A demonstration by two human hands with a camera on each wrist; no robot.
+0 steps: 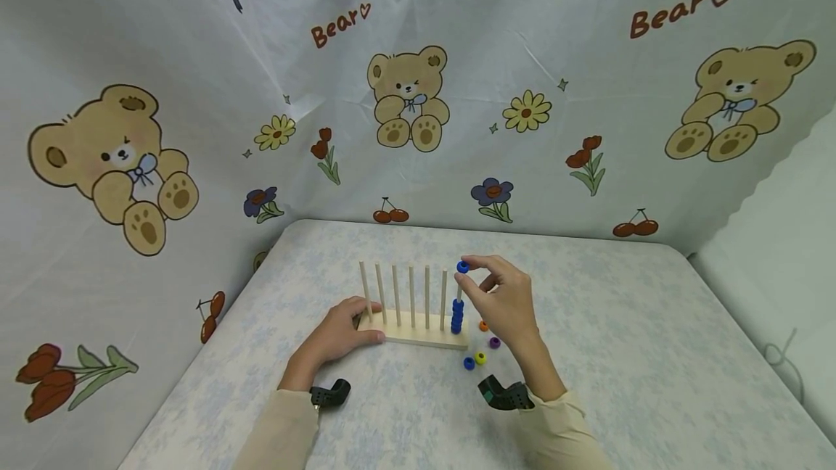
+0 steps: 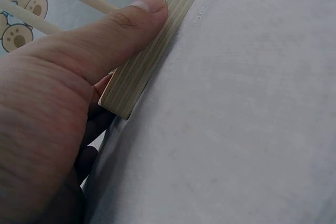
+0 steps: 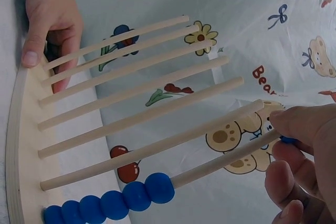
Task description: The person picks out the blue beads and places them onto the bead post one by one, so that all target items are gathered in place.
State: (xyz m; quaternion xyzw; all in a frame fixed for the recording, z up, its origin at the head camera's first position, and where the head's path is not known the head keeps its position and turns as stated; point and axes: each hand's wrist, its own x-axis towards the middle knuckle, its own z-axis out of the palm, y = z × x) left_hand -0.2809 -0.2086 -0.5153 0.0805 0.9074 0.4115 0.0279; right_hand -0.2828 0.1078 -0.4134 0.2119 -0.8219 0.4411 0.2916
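A wooden peg rack (image 1: 413, 334) with several upright pegs stands on the table. My left hand (image 1: 339, 330) grips its left end, the thumb on the front edge and the fingers behind. Several blue beads (image 1: 457, 316) are stacked on the rightmost peg. At the top of that peg my right hand (image 1: 504, 294) pinches another blue bead (image 1: 462, 267) between thumb and index finger. In the right wrist view this bead is mostly hidden by the fingers, at the peg's tip. The other pegs (image 3: 147, 114) carry no beads.
Loose beads lie right of the rack's front corner: an orange bead (image 1: 483, 326), a purple bead (image 1: 494, 343), a yellow bead (image 1: 480, 358) and a blue bead (image 1: 469, 363). A bear-printed cloth (image 1: 470, 20) hangs behind the table (image 1: 627, 354).
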